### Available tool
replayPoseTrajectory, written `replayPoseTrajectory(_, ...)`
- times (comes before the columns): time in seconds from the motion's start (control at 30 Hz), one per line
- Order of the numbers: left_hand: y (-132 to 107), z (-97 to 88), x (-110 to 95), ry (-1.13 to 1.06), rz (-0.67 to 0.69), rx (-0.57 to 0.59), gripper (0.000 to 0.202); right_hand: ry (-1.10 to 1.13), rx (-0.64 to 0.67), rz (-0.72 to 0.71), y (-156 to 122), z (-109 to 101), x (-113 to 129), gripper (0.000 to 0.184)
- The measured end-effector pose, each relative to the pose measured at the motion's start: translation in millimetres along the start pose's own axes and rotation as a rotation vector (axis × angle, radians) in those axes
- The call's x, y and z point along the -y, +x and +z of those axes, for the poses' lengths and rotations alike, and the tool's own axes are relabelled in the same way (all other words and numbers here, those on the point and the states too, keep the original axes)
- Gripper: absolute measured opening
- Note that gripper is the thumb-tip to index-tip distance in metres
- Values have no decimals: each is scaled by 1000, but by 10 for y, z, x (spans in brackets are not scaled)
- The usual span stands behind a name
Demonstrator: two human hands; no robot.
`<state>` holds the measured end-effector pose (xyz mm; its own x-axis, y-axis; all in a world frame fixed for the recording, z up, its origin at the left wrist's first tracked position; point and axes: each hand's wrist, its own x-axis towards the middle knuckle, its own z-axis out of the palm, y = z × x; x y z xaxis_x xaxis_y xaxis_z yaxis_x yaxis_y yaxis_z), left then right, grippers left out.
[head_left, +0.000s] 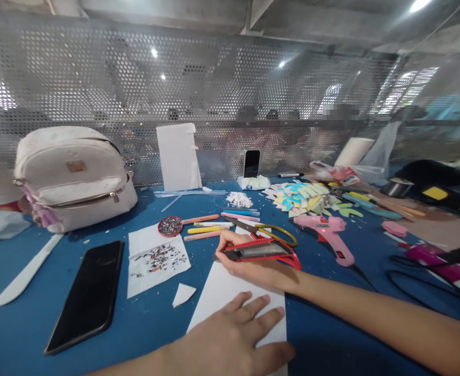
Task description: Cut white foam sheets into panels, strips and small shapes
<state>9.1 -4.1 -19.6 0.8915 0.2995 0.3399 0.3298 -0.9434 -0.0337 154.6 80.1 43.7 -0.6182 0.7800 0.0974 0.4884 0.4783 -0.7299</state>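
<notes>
Head view, and I have the right hand (249, 269) pinching the cutter (267, 249) at the paper's (211, 295) far edge: long axis sideways, nose leftward, red frame, dark body. Left hand (230, 337) lies spread, palm down, on the paper.

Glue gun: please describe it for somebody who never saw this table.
On the blue table, scissors lie beyond the right hand. Just right of them is the glue gun, set apart by its pale pink pistol shape and red light.
</notes>
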Motion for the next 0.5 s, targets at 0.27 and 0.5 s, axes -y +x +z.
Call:
replayPoseTrajectory(0.27, -5, -33, 5, -104, -21, 5, 49, -143, -54, -64, -2, 39, 32, 11)
replayPoseTrajectory(0.5, 54, -185, 15, -211, -31, 73, 44, -201, -42, -107, -40, 54, -3, 16)
